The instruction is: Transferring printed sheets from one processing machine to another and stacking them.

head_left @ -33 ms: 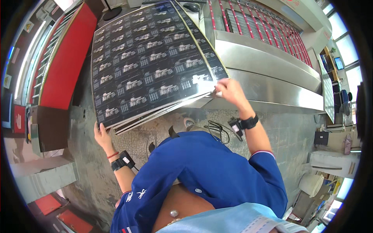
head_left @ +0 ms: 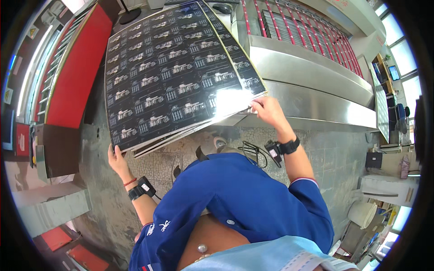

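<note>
A large black sheet [head_left: 158, 81], covered with repeated pale grey printed figures, lies on a stack of similar sheets [head_left: 174, 137] whose near edges fan apart slightly. At its near left corner, my left hand [head_left: 118, 162] pinches the edge, thumb on top. My right hand [head_left: 270, 113] is closed on the near edge by the right corner, fingertips pressed together. A bright glare washes out the print beside that hand. Whatever supports the stack is hidden beneath it.
A steel machine with a metal ledge [head_left: 312, 101] and red rollers [head_left: 289, 27] stands to the right. On the left is a red-sided rack [head_left: 74, 67] above a brown cabinet [head_left: 61, 151]. A black cable [head_left: 253, 149] hangs in front of my body.
The top sheet has shifted slightly left and toward me, and its near edge sits lower. My right hand has come down a little with it, while the left has moved slightly left.
</note>
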The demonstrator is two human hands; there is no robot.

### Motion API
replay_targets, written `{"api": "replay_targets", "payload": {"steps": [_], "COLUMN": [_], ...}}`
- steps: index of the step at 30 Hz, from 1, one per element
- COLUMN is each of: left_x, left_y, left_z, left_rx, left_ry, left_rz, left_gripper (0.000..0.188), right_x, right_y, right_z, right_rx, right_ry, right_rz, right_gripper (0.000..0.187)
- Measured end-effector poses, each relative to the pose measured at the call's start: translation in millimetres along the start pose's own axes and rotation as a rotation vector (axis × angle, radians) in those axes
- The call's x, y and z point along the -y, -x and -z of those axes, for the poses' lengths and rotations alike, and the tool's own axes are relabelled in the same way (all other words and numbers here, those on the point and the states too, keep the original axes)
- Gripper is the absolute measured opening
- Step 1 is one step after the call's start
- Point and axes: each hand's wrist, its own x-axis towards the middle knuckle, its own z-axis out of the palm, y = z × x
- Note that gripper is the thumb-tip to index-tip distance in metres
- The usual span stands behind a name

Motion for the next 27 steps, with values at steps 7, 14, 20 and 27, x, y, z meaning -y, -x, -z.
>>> {"api": "replay_targets", "payload": {"steps": [7,14,20,27], "left_x": [1,-11,-3,-11], "left_y": [-4,-6,-4,2], "left_z": [17,15,10,4], "left_rx": [0.024,0.049,0.078,0.054], "left_ry": [0.069,0.056,0.096,0.059], "left_rz": [0.099,0.166,0.139,0.121], "left_gripper": [0.038,0.030,0.028,0.029], "right_x": [-59,-70,-70,-51], "right_y": [-14,-59,-68,-67], "right_z": [15,4,10,26], "right_rx": [-0.299,-0.001,-0.019,-0.241], "right_ry": [-0.165,-0.772,-0.588,0.012], "right_rz": [-0.089,-0.165,-0.312,-0.169], "right_gripper": [0.031,0.026,0.024,0.035]}}
